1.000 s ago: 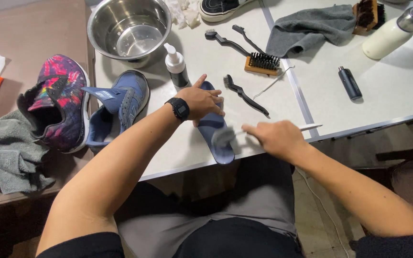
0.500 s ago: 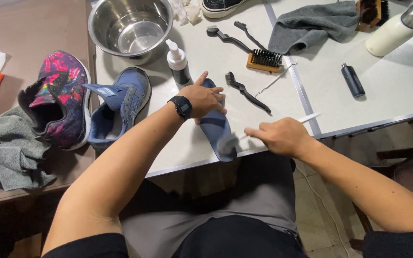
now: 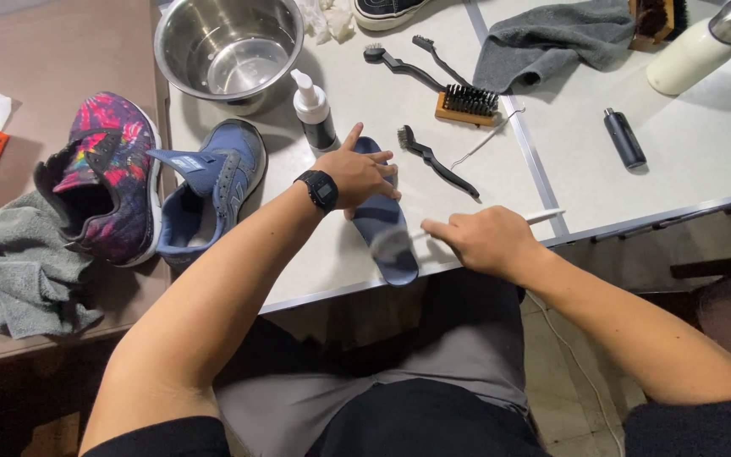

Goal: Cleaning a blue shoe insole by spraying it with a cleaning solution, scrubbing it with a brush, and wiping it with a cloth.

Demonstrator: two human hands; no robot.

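- While we scan from the left, we pass a grey rag (image 3: pixel 19 279) on the brown table (image 3: pixel 52 51), a multicoloured sneaker (image 3: pixel 107 182) beside it, and a blue sneaker (image 3: pixel 209 190) with its tongue pulled up at the edge of the white table (image 3: pixel 704 161).
- Behind the blue sneaker we see a steel bowl (image 3: pixel 228 51) and a small pump bottle (image 3: pixel 313 110), both well clear of the work.
- Our left hand (image 3: pixel 359 173), a dark watch (image 3: pixel 319 189) on its wrist, lies flat with fingers spread, pressing down the far half of the blue insole (image 3: pixel 387 237).
- That insole lies lengthwise near the front edge of the white table, its near end overhanging the edge slightly; the surface looks smooth, dull blue and thin.
- We judge the step in hand to be scrubbing the insole: the blurred head of a small white-handled brush (image 3: pixel 543 217) sits over its near end.
- Our right hand (image 3: pixel 488 241) is clenched around that handle, forefinger stretched along it.
- We judge the next strokes need steady pressure from the left hand, so the insole does not slide off the edge.
- Farther right lie black detail brushes (image 3: pixel 433 161), a wooden brush (image 3: pixel 467 103), a grey cloth (image 3: pixel 552 38) and a dark cylinder (image 3: pixel 625 138).
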